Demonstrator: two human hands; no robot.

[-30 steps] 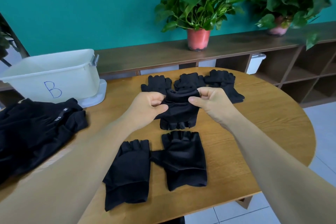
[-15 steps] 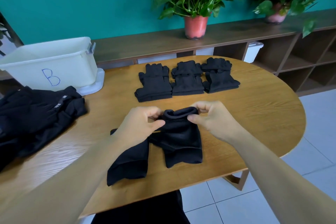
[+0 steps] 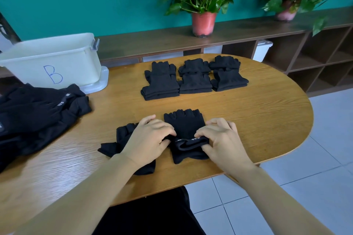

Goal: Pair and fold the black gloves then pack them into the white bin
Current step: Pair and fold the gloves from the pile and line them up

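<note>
A black fingerless glove [image 3: 184,124] lies on the wooden table [image 3: 257,120] near its front edge, finger stubs pointing away from me, on top of another glove whose cuff shows below it. My left hand [image 3: 149,139] and my right hand [image 3: 219,137] pinch the top glove's cuff from either side. A third loose glove [image 3: 122,139] lies to the left, partly under my left hand. Three folded black glove pairs [image 3: 194,78] sit in a row farther back. The white bin [image 3: 51,63], marked B, stands at the back left.
A pile of black garments [image 3: 34,116] covers the table's left side, in front of the bin. Behind the table runs a low brown shelf [image 3: 248,32] with two potted plants. The table's rounded right end drops to tiled floor.
The glove I held up by its cuff has come down flat onto the glove near the table's front edge. Both hands dropped with it and still pinch the cuff.
</note>
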